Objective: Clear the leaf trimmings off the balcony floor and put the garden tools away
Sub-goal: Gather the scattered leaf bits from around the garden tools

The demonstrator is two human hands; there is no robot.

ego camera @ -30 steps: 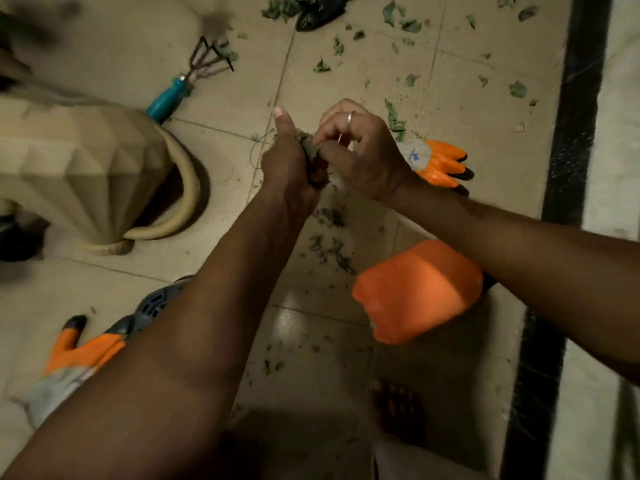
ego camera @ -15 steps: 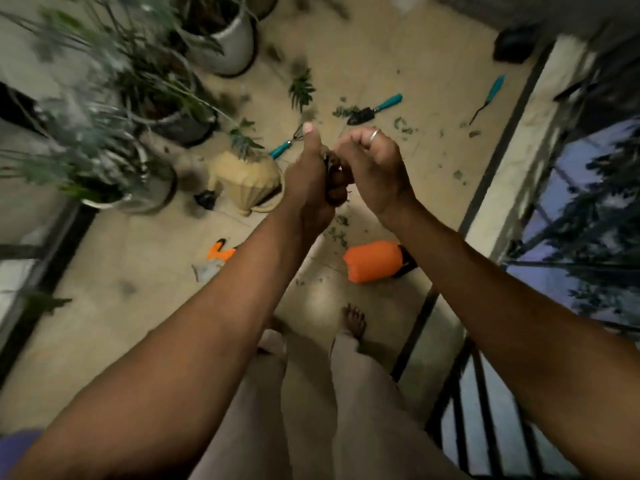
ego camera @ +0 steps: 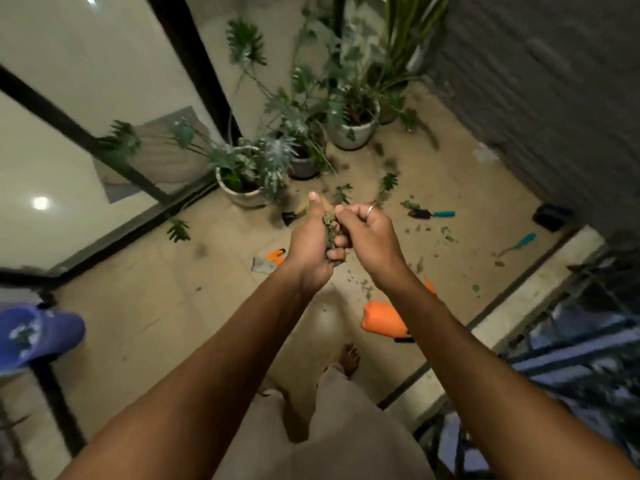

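The person is standing barefoot on the beige tiled balcony floor (ego camera: 145, 317), both bare forearms reaching forward. The left hand (ego camera: 310, 252) is curling its fingers round a dark green clump of leaf trimmings (ego camera: 329, 226), thumb pointing up. The right hand (ego camera: 369, 237), wearing a silver ring, is pinching the same clump and pressing it into the left palm.

The gathering step seems to be in hand, with one handful being packed tight for dumping. The next move is likely calling for a carry to a container without shedding bits. The blue plastic bucket (ego camera: 52, 332) at the floor's left edge is looking like the candidate, with green flecks seemingly inside, though it is blurred.

Beyond the hands, an orange plastic container (ego camera: 382, 320) is lying near the right edge, and an orange-and-grey work glove (ego camera: 268, 261) is lying mid-floor. Loose green scraps (ego camera: 446, 233) are littering the far right part of the floor. A teal-handled trowel with a dark blade (ego camera: 431, 213) is lying among them, and a slimmer teal-handled hand tool (ego camera: 517, 244) is lying nearer the right edge, neither of them put away.

White and grey plant pots (ego camera: 239, 195) are crowding the far left corner. A black-framed glass door (ego camera: 86, 81) is running along the left edge, a grey brick wall (ego camera: 554, 98) is closing the far side, and a metal railing (ego camera: 571, 358) is lining the right edge.
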